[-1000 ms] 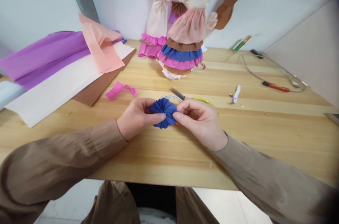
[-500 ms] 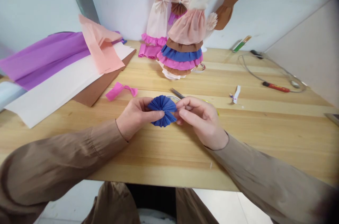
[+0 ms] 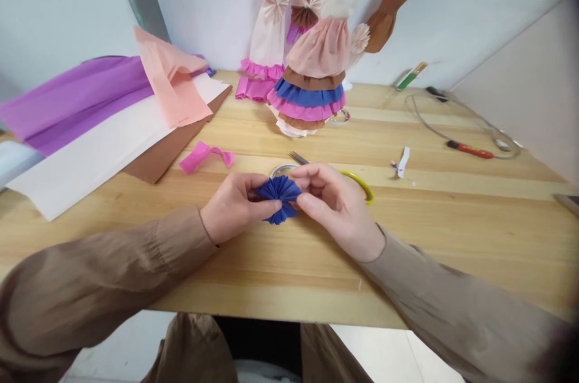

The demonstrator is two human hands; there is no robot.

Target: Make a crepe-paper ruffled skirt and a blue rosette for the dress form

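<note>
A pleated blue paper rosette [image 3: 279,189] is held above the table between both hands. My left hand [image 3: 235,205] pinches it from the left, the thumb pressed near its centre. At its right edge, the thumb and fingers of my right hand [image 3: 337,205] close on the folds. Behind the rosette lies a roll of tape [image 3: 283,169], mostly covered. Scissors lie partly under my right hand, with their blade tips [image 3: 297,158] and a yellow handle [image 3: 362,184] showing.
Purple [image 3: 90,87], white [image 3: 113,148] and peach paper [image 3: 174,81] are piled at left. A pink scrap [image 3: 205,157] lies nearer. Several paper dresses, one with layered ruffles [image 3: 312,93], stand at the back. On the right are a red-handled corded tool [image 3: 470,149] and a white scrap [image 3: 403,163].
The rosette has tilted and dropped slightly, its lower part now looking narrower. My right hand has shifted its fingers on the edge, and more of the tape roll and yellow handle shows.
</note>
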